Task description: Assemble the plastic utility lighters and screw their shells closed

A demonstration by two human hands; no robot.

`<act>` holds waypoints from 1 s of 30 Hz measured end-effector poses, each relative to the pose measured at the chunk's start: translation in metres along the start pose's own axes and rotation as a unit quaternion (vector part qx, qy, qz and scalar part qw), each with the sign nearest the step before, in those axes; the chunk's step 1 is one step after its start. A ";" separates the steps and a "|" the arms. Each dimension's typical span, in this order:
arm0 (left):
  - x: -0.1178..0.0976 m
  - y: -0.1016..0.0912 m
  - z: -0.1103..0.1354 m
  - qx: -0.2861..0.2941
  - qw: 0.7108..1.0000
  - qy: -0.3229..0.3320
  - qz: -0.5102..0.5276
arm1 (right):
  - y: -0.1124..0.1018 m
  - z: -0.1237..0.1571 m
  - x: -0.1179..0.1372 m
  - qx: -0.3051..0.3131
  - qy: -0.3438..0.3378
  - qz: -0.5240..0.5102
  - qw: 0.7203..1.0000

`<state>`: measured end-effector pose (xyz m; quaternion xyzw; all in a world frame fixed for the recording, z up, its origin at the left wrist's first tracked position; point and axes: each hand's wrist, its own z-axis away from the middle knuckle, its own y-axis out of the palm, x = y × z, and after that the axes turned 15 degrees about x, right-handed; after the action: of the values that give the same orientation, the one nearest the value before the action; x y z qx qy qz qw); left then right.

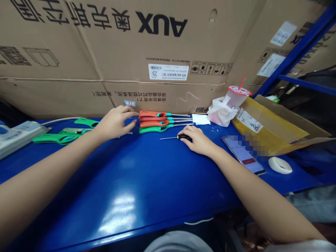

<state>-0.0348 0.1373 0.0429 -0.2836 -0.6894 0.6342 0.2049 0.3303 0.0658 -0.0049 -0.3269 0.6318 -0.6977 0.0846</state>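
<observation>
My right hand (196, 140) is closed around the black and yellow handle of a screwdriver (169, 138), whose thin shaft points left, low over the blue table. My left hand (117, 122) reaches in from the left with its fingers apart, their tips close to the handle ends of a row of long-nosed lighters (154, 122). These are orange, red and green, lie side by side, and their metal barrels point right. Behind the left forearm lie green lighter parts (59, 137), partly covered by the arm. A metal rod shows just below the left fingers.
A big AUX cardboard box (118, 63) walls off the back of the blue table (147, 182). On the right are a drink cup (236, 97), a plastic bag (222, 112), a phone (243, 154), a white tape roll (280, 165) and a yellow package (267, 129). A power strip (22, 136) lies left.
</observation>
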 end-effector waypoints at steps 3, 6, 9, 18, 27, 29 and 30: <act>0.021 -0.018 0.040 0.035 0.999 -0.019 -0.014 | -0.001 0.000 -0.007 -0.004 0.001 0.002 1.000; 0.044 -0.027 0.083 0.075 0.995 -0.054 -0.025 | -0.001 -0.001 -0.013 -0.010 0.007 0.001 1.000; 0.065 -0.027 0.117 0.093 0.990 -0.097 -0.032 | -0.001 -0.002 -0.014 -0.015 0.013 0.000 1.000; 0.067 -0.019 0.148 0.122 0.988 -0.094 0.000 | -0.003 -0.001 -0.010 -0.010 0.019 0.002 1.000; 0.023 -0.010 0.146 0.064 0.997 0.007 0.032 | -0.002 0.001 -0.011 -0.014 0.013 0.008 1.000; 0.013 -0.006 0.145 0.045 0.998 0.027 0.028 | -0.002 0.001 -0.010 -0.020 0.008 0.010 1.000; 0.007 -0.003 0.145 0.034 0.998 0.036 0.024 | -0.001 0.002 -0.009 -0.024 0.006 0.012 1.000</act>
<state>-0.1337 0.0321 0.0290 -0.3156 -0.6522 0.6520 0.2234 0.3384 0.0695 -0.0067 -0.3175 0.6528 -0.6830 0.0810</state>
